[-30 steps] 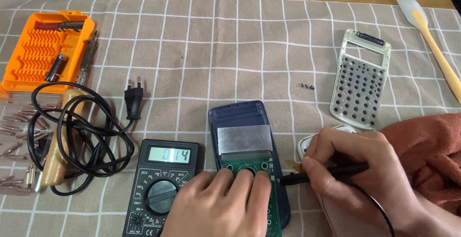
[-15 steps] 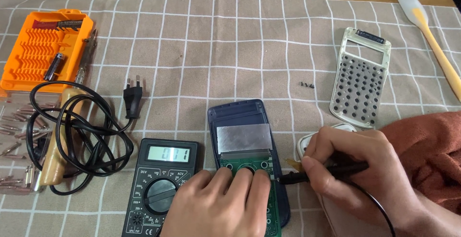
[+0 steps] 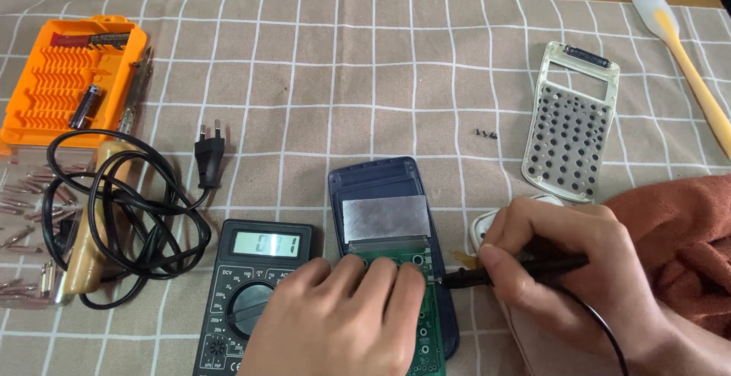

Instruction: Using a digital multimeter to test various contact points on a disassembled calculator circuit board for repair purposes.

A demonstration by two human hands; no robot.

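Observation:
My left hand (image 3: 343, 319) lies fingers-down on the green circuit board (image 3: 422, 323) inside the dark blue calculator back shell (image 3: 381, 186), partly over the black multimeter (image 3: 255, 285). Whether that hand holds a probe is hidden. In my right hand (image 3: 567, 269) is a black test probe (image 3: 487, 275), gripped like a pen. Its tip touches the board's right edge. The probe's black lead runs down past my wrist. The multimeter's display is lit with digits.
A white calculator front cover (image 3: 571, 117) lies at the right, tiny screws (image 3: 485, 134) beside it. An orange bit case (image 3: 68, 79), a wooden-handled soldering iron with coiled black cord (image 3: 114, 216) and plug (image 3: 209, 151) sit left. A spatula (image 3: 685, 64) and rust cloth (image 3: 685, 239) lie right.
Both hands stay almost still on the board. The multimeter's displayed reading has changed.

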